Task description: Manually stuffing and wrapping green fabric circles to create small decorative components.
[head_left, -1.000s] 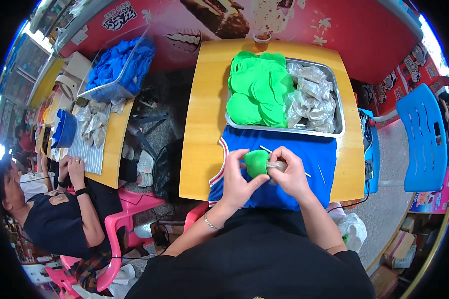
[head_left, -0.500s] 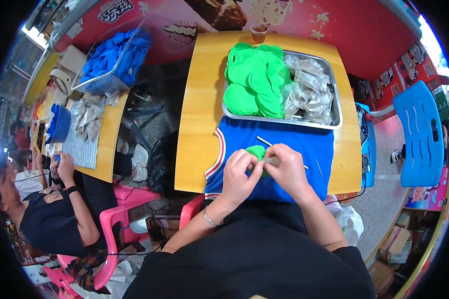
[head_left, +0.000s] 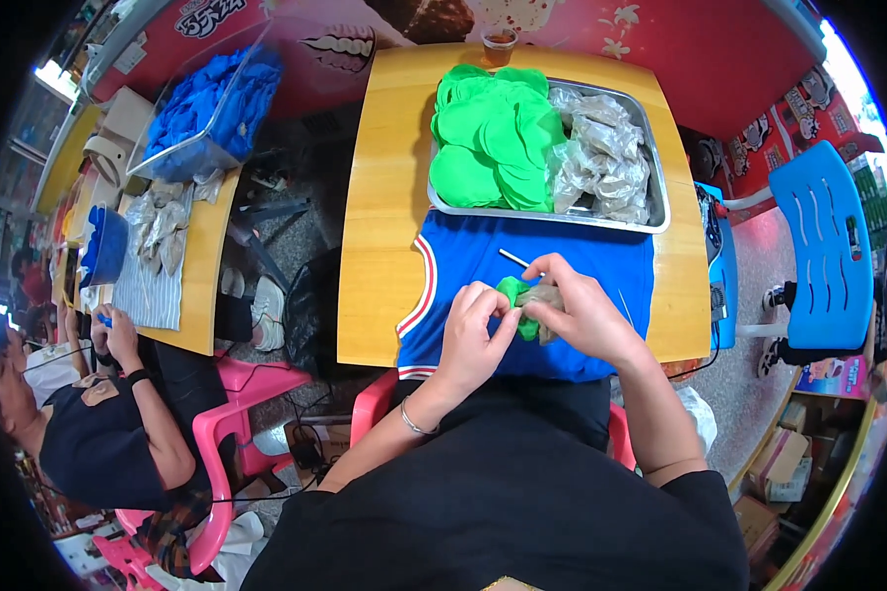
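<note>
My left hand (head_left: 475, 333) pinches the edge of a small, soft green piece (head_left: 510, 287), balloon-like in look, over the blue sleeveless jersey (head_left: 463, 258) spread on the table. Close against it, my right hand (head_left: 589, 307) has its fingers around a small clear plastic bag (head_left: 544, 333) with greyish-brown contents. Bag and green piece meet between the two hands; the fingers partly hide how they join. A thin white stick (head_left: 512, 258) lies on the jersey just beyond my hands.
Beyond the jersey, a metal tray (head_left: 552, 216) holds piled flat green pieces (head_left: 493, 138) and several filled bags (head_left: 611, 163). A cup (head_left: 499, 45) stands at the table's far edge. At left, a co-worker's hands (head_left: 118, 335) hold something blue. A blue chair (head_left: 820, 246) stands right.
My right hand has turned and shifted slightly right, so the filled bag shows more. My left hand stays near the green piece. The whole view has tilted a little.
</note>
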Demonstrator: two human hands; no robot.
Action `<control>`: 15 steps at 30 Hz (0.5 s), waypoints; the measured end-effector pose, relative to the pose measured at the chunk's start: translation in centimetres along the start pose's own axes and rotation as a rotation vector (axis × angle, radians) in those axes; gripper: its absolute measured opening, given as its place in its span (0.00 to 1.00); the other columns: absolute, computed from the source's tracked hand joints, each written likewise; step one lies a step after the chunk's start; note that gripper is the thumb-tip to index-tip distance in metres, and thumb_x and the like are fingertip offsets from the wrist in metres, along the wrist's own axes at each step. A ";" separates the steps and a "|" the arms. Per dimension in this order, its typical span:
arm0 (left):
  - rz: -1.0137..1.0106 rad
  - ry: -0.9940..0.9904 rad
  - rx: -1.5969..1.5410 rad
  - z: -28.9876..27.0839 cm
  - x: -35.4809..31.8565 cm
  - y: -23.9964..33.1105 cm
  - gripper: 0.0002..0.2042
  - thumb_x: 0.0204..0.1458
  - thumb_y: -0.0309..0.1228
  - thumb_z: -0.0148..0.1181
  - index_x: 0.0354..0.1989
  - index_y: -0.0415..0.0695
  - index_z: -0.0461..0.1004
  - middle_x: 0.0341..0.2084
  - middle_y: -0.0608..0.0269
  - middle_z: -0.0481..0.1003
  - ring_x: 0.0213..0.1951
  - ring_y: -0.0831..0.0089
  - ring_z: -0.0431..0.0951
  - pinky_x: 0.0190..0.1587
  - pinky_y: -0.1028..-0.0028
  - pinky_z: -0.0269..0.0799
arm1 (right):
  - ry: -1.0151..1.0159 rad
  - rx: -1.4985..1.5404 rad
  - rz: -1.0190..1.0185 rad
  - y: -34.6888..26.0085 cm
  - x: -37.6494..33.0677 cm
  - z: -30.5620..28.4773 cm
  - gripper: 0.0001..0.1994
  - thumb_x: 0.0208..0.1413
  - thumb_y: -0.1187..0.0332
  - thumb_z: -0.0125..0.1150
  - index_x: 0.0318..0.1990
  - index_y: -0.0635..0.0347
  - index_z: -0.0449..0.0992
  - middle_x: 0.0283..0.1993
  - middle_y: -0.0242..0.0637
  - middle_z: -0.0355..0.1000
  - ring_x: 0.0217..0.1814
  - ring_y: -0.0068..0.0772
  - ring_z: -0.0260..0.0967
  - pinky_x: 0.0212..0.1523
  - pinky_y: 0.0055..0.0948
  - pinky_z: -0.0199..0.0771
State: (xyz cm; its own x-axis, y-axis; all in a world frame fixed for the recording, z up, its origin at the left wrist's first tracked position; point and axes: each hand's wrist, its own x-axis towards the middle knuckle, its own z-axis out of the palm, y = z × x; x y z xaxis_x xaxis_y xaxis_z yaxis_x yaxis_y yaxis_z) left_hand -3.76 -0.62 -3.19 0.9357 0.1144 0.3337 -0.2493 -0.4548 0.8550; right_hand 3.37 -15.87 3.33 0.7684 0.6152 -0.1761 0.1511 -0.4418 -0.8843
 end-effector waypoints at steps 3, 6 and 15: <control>-0.030 0.003 -0.040 0.2 -0.3 -0.2 0.08 0.46 0.23 0.58 0.24 0.37 0.64 0.23 0.60 0.63 0.27 0.68 0.64 0.31 0.73 0.61 | -0.062 0.154 0.121 -1.2 -0.3 -0.6 0.16 0.47 0.75 0.59 0.45 0.60 0.65 0.32 0.39 0.70 0.31 0.33 0.72 0.32 0.27 0.70; -0.122 0.014 -0.127 0.0 -0.4 -0.1 0.07 0.47 0.23 0.58 0.24 0.37 0.65 0.23 0.61 0.64 0.27 0.71 0.65 0.31 0.75 0.62 | -0.029 0.028 -0.024 -0.6 -0.5 -0.7 0.17 0.46 0.75 0.60 0.45 0.61 0.65 0.33 0.40 0.70 0.31 0.33 0.72 0.32 0.27 0.70; -0.065 0.025 -0.102 0.1 -0.4 -0.9 0.05 0.47 0.23 0.58 0.26 0.36 0.68 0.24 0.62 0.64 0.27 0.75 0.65 0.31 0.78 0.62 | 0.164 0.089 0.011 -0.7 0.0 1.3 0.10 0.47 0.77 0.55 0.39 0.62 0.67 0.31 0.45 0.71 0.29 0.41 0.72 0.28 0.31 0.70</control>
State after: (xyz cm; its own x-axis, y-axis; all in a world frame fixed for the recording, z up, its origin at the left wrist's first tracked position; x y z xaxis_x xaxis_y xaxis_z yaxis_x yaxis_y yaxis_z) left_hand -3.91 -0.36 -4.12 0.9444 0.1637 0.2851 -0.2138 -0.3532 0.9108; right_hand 2.47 -14.69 3.36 0.8617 0.4933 -0.1194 0.0925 -0.3839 -0.9187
